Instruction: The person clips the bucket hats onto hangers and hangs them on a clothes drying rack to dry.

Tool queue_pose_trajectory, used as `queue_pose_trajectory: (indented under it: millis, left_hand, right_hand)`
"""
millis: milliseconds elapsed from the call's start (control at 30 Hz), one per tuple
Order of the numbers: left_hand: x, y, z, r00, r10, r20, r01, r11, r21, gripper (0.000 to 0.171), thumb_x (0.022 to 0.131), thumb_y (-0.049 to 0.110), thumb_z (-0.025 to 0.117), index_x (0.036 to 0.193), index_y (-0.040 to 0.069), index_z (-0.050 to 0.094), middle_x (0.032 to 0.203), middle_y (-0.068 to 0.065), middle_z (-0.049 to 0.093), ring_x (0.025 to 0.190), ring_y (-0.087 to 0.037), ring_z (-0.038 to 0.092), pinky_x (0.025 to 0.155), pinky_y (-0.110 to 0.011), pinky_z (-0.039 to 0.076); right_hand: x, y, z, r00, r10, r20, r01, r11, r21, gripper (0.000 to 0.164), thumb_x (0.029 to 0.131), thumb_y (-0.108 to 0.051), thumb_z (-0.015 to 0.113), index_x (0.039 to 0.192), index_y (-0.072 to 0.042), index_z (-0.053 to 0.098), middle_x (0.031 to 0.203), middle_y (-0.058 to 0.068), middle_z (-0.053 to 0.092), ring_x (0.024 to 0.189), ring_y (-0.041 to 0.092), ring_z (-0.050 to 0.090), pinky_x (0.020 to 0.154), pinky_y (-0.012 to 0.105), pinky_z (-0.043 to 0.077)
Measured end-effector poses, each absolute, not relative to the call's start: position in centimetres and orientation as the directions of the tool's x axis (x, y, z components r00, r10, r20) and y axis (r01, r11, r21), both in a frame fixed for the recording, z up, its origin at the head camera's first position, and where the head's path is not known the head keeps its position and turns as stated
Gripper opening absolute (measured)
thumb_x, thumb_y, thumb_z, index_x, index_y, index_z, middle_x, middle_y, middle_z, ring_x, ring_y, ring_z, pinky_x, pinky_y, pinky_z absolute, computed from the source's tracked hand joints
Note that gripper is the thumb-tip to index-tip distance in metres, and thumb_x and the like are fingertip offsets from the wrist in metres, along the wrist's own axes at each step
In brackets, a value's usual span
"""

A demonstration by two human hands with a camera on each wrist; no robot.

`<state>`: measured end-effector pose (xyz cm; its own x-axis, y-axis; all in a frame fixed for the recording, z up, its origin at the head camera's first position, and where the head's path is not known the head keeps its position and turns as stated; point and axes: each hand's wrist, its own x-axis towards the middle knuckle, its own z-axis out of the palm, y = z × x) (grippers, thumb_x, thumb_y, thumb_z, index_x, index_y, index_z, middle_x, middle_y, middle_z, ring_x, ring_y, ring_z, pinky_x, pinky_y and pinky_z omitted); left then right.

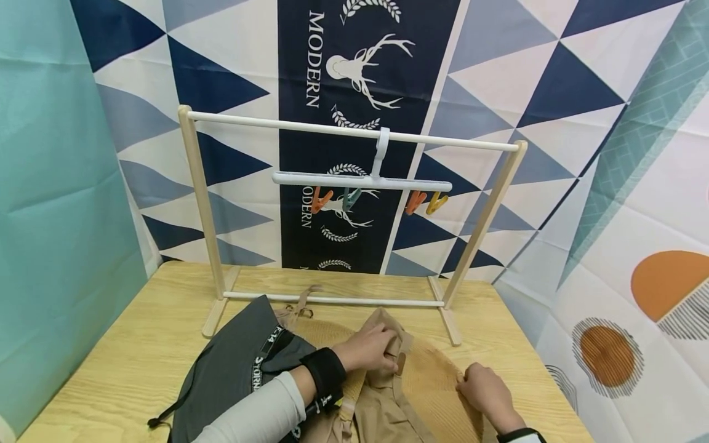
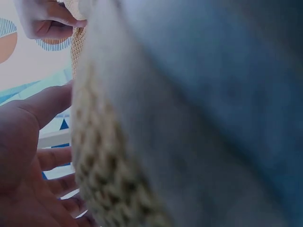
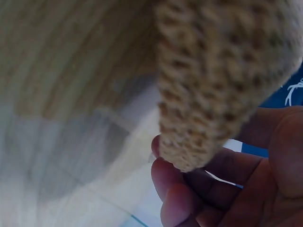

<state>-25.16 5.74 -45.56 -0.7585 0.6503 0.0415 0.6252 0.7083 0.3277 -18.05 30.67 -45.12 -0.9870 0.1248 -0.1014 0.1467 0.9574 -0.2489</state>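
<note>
A woven straw hat (image 1: 434,375) lies at the front of the table, its coarse weave close up in both wrist views. My right hand (image 1: 487,394) pinches the brim at its right edge, thumb and fingertips on the weave (image 3: 199,85). Folds of tan cloth (image 1: 382,400) with a brown tab lie over the hat. My left hand (image 1: 368,347) grips the raised upper part of this cloth; the woven brim (image 2: 102,156) hides its fingertips in the left wrist view. Under my left forearm sits a dark grey cloth hat (image 1: 227,351) with lettered bands and a cord.
Behind the hats stands a wooden rack (image 1: 202,203) with a white top rail (image 1: 332,128). A pale hanger (image 1: 360,181) hangs from it, carrying several coloured clips (image 1: 415,202). Patterned cloth (image 1: 592,74) covers the walls. Bare wooden table (image 1: 122,344) shows at left.
</note>
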Motion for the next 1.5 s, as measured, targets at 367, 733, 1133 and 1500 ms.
queue_pose_trajectory:
  millis: [367,733,1133,1500]
  left_hand:
    - [-25.6,7.3,-44.6,-0.725,0.686,0.066,0.683,0.702,0.202,0.077,0.082,0.046,0.076,0.145,0.014,0.045,0.150,-0.011,0.040,0.134,-0.023,0.047,0.111,-0.035,0.038]
    - [-26.0,8.3,-45.6,-0.721,0.690,-0.061,0.678,0.721,0.139,0.093,0.075,0.053,0.079,0.151,0.023,0.034,0.155,-0.004,0.035,0.139,-0.021,0.042,0.107,-0.029,0.041]
    - [-26.0,8.5,-46.4,-0.728,0.676,-0.110,0.659,0.735,0.156,0.094,0.074,0.051,0.081,0.150,0.020,0.034,0.143,-0.004,0.046,0.128,-0.017,0.049,0.099,-0.025,0.045]
    - [-25.5,9.0,-46.2,-0.753,0.646,-0.127,0.617,0.760,0.205,0.093,0.072,0.044,0.084,0.148,0.020,0.037,0.137,-0.003,0.051,0.121,-0.015,0.054,0.093,-0.022,0.047]
  right_hand:
    - [-18.0,30.9,-46.1,-0.985,0.129,-0.115,0.154,0.957,-0.247,0.024,0.083,-0.016,0.070,0.064,-0.008,0.057,0.061,0.001,0.052,0.057,0.017,0.049,0.051,0.031,0.038]
    - [-17.8,30.3,-46.7,-0.987,0.117,-0.108,0.140,0.961,-0.237,0.020,0.083,-0.018,0.071,0.071,-0.004,0.065,0.062,0.001,0.056,0.057,0.017,0.049,0.051,0.031,0.039]
    - [-17.9,32.1,-46.5,-0.991,0.040,-0.131,0.089,0.914,-0.395,0.036,0.088,-0.024,0.067,0.057,-0.013,0.051,0.051,-0.007,0.033,0.048,0.007,0.031,0.048,0.022,0.026]
    - [-17.5,35.6,-45.0,-0.910,-0.209,-0.360,0.129,0.681,-0.721,0.038,0.094,-0.037,0.063,0.067,-0.011,0.062,0.050,-0.007,0.048,0.047,0.007,0.047,0.047,0.022,0.040]
